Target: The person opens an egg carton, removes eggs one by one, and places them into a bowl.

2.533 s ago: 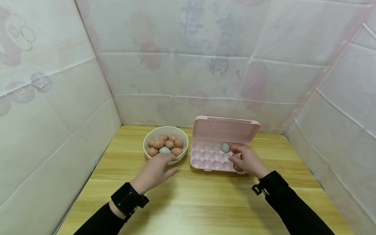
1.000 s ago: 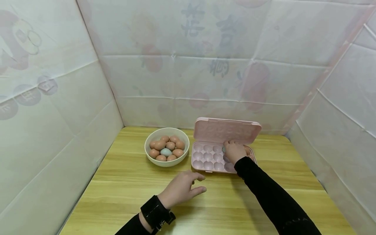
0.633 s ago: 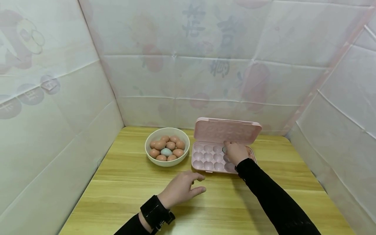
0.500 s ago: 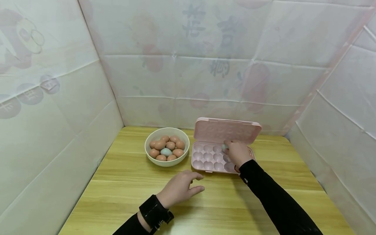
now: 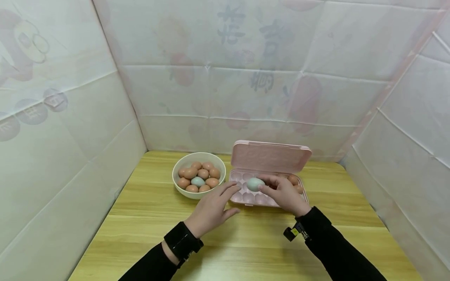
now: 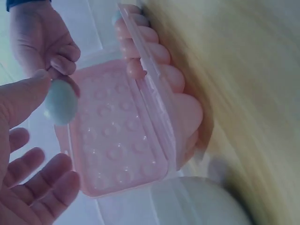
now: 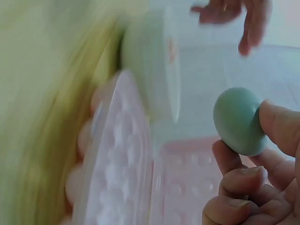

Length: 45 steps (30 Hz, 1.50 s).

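Observation:
A pale blue-green egg (image 5: 254, 184) is pinched between the thumb and fingers of my right hand (image 5: 286, 194), lifted above the pink egg carton (image 5: 270, 156). The right wrist view shows the same egg (image 7: 240, 121) held at its side, with fingers below it. Close to the egg's left, my left hand (image 5: 212, 208) is spread with extended fingers and holds nothing. In the left wrist view its thumb (image 6: 28, 96) overlaps the egg's outline; contact cannot be told. Brown eggs (image 5: 293, 179) sit at the carton's right end, partly hidden by my right hand.
Left of the carton stands a cream bowl (image 5: 197, 196) with several brown eggs and one blue-green egg (image 5: 198, 181). The carton's lid leans upright at the back. Pale printed sheets (image 5: 218, 93) wall in the wooden table (image 5: 242, 249).
My right hand has lifted the blue-green egg out of the carton's back row and brought it left and nearer me. My left hand has moved up toward the carton, fingers spreading.

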Each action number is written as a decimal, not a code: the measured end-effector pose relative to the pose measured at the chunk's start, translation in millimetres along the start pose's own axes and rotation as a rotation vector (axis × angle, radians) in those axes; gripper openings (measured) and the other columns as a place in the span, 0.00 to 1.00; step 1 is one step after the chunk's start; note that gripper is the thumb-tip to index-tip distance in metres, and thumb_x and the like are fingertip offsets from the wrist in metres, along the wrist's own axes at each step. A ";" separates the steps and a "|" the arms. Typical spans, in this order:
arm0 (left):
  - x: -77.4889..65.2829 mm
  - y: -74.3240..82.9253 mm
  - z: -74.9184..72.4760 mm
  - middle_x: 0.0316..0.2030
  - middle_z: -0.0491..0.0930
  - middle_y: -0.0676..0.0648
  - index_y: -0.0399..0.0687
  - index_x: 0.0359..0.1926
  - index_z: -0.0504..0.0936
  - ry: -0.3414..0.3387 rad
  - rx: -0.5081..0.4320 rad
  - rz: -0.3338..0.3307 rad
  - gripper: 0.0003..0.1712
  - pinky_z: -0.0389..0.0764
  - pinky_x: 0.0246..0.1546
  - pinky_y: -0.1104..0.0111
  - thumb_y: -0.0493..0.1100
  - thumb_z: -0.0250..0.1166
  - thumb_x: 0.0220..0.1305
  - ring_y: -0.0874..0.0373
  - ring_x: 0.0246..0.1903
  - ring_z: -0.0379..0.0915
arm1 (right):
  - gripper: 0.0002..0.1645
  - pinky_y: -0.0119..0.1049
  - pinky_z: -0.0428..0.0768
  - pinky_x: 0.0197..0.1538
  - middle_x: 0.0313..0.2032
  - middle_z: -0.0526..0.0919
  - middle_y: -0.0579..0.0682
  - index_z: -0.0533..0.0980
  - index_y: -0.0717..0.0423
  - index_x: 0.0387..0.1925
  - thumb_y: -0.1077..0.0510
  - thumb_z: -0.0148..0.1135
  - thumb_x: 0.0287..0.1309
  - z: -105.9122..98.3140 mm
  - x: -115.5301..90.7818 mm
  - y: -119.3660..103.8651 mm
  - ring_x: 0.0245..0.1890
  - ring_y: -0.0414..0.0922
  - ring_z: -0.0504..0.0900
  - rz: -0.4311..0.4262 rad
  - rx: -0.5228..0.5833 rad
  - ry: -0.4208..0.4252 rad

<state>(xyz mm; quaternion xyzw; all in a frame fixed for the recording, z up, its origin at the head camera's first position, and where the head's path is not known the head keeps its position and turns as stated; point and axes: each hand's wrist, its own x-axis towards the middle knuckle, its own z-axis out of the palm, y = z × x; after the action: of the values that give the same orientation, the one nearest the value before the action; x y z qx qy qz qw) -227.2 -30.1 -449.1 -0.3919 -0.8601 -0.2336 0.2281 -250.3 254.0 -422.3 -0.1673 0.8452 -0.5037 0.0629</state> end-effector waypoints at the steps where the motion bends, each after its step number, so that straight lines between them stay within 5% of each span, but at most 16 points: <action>1: 1.7 0.1 -0.7 0.67 0.79 0.44 0.48 0.71 0.76 0.013 0.015 0.019 0.42 0.85 0.62 0.61 0.50 0.82 0.59 0.51 0.62 0.82 | 0.27 0.28 0.85 0.55 0.61 0.85 0.61 0.76 0.59 0.71 0.52 0.61 0.79 1.3 -1.4 -1.8 0.52 0.35 0.86 0.005 0.053 -0.023; 13: 16.0 5.8 -0.2 0.58 0.86 0.48 0.46 0.61 0.83 0.134 0.118 0.193 0.34 0.87 0.53 0.67 0.47 0.85 0.55 0.56 0.52 0.86 | 0.28 0.31 0.85 0.58 0.58 0.86 0.48 0.72 0.61 0.73 0.51 0.56 0.82 20.2 -11.0 -15.2 0.56 0.40 0.85 0.018 0.280 -0.249; 26: 14.9 6.5 -1.3 0.51 0.86 0.50 0.45 0.55 0.85 0.133 0.161 0.215 0.27 0.86 0.47 0.70 0.43 0.83 0.56 0.59 0.45 0.85 | 0.28 0.31 0.84 0.60 0.65 0.81 0.64 0.72 0.60 0.74 0.52 0.57 0.81 29.4 -14.1 -18.0 0.57 0.38 0.85 -0.020 0.226 -0.267; 34: 12.8 -20.4 -20.5 0.47 0.88 0.47 0.43 0.53 0.85 0.091 0.179 0.097 0.26 0.87 0.47 0.63 0.41 0.84 0.53 0.53 0.44 0.85 | 0.33 0.34 0.84 0.62 0.69 0.77 0.67 0.70 0.64 0.74 0.48 0.59 0.80 19.2 -19.6 -4.1 0.67 0.58 0.79 0.068 0.074 -0.191; 37: 16.1 -40.4 -30.8 0.44 0.87 0.47 0.45 0.50 0.85 0.045 0.176 0.010 0.23 0.86 0.48 0.60 0.41 0.83 0.56 0.51 0.44 0.83 | 0.32 0.31 0.84 0.56 0.67 0.80 0.65 0.74 0.63 0.71 0.46 0.62 0.78 13.9 -20.5 2.3 0.62 0.55 0.82 0.101 0.017 -0.134; 40: 19.8 -60.8 -40.0 0.44 0.87 0.47 0.49 0.50 0.85 -0.020 0.180 -0.105 0.22 0.84 0.38 0.53 0.44 0.83 0.57 0.50 0.45 0.83 | 0.30 0.31 0.84 0.52 0.63 0.84 0.62 0.77 0.62 0.69 0.46 0.63 0.77 9.7 -22.2 7.5 0.56 0.50 0.83 0.107 -0.041 -0.089; 45: 23.0 -86.5 -49.0 0.45 0.88 0.44 0.43 0.52 0.84 -0.139 0.153 -0.210 0.23 0.87 0.47 0.53 0.39 0.82 0.57 0.47 0.49 0.85 | 0.27 0.31 0.83 0.47 0.58 0.86 0.59 0.79 0.63 0.66 0.48 0.64 0.77 3.8 -26.4 15.2 0.45 0.44 0.83 0.078 -0.150 -0.036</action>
<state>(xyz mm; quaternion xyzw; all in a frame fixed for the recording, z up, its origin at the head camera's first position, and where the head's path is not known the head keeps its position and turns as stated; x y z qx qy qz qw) -298.0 -96.0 -416.5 -0.2962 -0.9255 -0.1621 0.1716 -227.9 266.6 -439.0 -0.1477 0.8850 -0.4333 0.0848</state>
